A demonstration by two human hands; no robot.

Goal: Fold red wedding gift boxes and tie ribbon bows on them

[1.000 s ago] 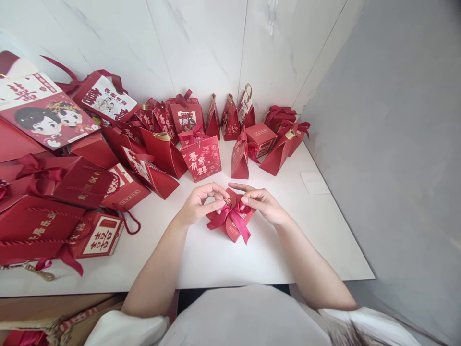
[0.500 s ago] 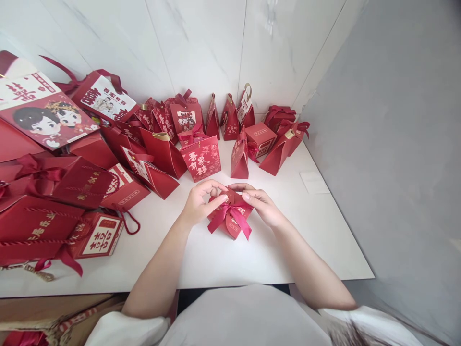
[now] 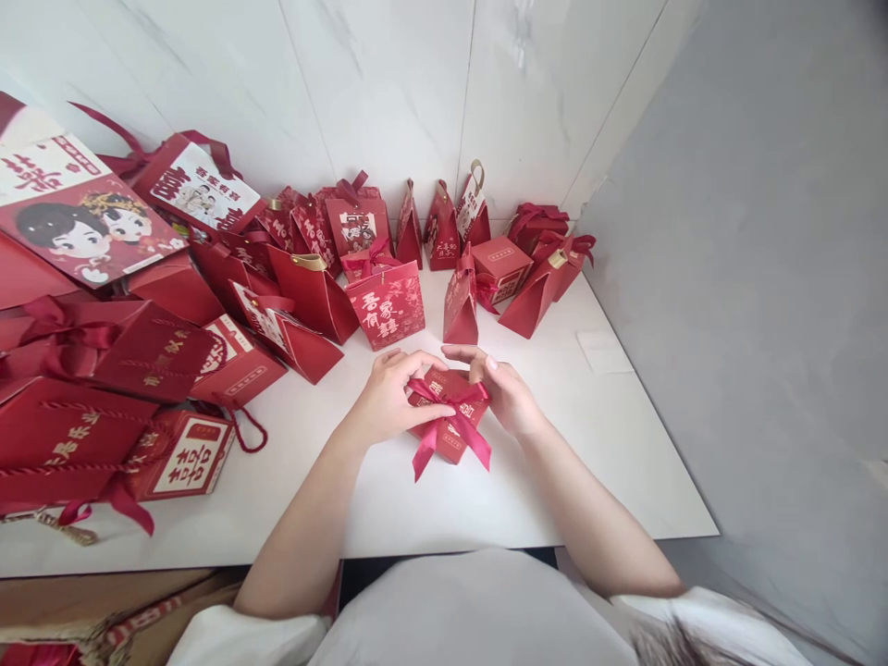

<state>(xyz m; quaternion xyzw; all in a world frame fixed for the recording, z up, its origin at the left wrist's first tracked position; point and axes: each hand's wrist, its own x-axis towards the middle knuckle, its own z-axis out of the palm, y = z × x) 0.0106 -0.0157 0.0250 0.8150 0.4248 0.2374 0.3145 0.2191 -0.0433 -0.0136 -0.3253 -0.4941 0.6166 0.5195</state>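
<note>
A white bench point(image 3: 444, 518) spans the scene; red printed cartons point(image 3: 173, 356) crowd its left end, and smaller upright favour boxes point(image 3: 386, 301) stand toward the wall. Nearer the wearer, two bare hands flank a ribboned box point(image 3: 454, 450) at the bench's near middle. The left hand's point(image 3: 388, 393) grip pinches the box at its left part, thumb laid across the bow, fingers curved behind. The right hand's point(image 3: 510, 398) grip is loosely spread at the right side, thumb and forefinger parted; whether it bears on the card cannot be told. The box is probably light, its thin card stiff yet easily dented, and the satin slippery; opposite side walls should offer the surest hold, since the bow may slip loose. The box is red, with pale characters on its panels. A magenta ribbon point(image 3: 462, 416) crosses it, two tails pointing toward the wearer. Smallest is an outlined label on the near panel.
</note>
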